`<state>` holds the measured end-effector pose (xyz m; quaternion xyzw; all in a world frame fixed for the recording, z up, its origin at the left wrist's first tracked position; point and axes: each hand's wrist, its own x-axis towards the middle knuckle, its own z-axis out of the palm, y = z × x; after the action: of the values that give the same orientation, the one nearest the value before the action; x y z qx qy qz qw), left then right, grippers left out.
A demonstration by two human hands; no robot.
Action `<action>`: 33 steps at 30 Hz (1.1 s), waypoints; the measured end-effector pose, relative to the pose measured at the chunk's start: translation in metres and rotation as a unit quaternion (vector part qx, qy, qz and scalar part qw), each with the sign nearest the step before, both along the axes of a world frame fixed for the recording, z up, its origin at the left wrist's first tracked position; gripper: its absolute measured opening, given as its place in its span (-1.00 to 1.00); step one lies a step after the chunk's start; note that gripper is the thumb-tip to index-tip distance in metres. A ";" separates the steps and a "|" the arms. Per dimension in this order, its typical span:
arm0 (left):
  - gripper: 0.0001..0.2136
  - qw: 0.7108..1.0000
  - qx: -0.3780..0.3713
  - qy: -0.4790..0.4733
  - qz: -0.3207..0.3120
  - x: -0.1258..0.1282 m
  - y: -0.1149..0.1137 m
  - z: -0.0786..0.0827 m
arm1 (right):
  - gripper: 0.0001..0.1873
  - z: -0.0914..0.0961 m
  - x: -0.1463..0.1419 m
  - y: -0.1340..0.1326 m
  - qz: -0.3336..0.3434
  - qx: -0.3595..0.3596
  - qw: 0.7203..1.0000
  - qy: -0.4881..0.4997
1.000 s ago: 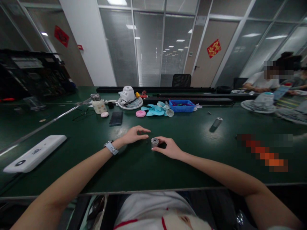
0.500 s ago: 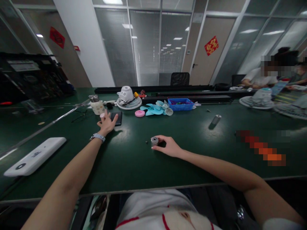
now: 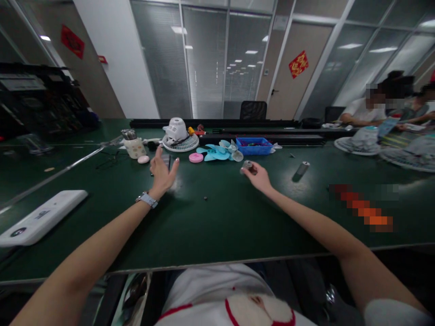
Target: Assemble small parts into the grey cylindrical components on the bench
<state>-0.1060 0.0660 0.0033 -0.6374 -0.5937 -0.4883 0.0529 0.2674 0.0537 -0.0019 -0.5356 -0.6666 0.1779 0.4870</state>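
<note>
My right hand [image 3: 261, 177] grips a small silver metal cylinder [image 3: 247, 165] between thumb and fingers, right of the table's middle. My left hand [image 3: 162, 176] has its fingers spread and holds nothing; it hovers over or in front of a flat dark object [image 3: 166, 159], which it partly hides. Just left of those fingers lies a pale pink round disc [image 3: 143, 159], beside a cream patterned cup [image 3: 132, 147]. A tiny dark piece [image 3: 205, 198] sits between my hands. Another silver cylinder [image 3: 302, 170] stands to the right of my right hand.
Toward the back are a white fan part [image 3: 177, 131], a pink disc [image 3: 196, 157], blue fan blades [image 3: 217, 152] and a blue tray [image 3: 254, 146] of small items. A long white device [image 3: 44, 217] lies at left. People sit at far right near more fan covers [image 3: 355, 145].
My right hand has carried the metal cylinder forward and right. My left hand has moved right, away from the pale pink disc, which stays by the cup.
</note>
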 end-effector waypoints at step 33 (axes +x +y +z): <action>-0.46 0.989 0.070 0.017 -0.130 0.038 -0.015 -0.025 | -0.65 -0.010 -0.119 -0.029 0.306 -0.045 0.930 -0.196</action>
<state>-0.0678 0.0512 -0.0218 -0.7121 -0.4691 -0.5205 0.0439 0.1484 0.0250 -0.0121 -0.3509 -0.8718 0.2394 0.2440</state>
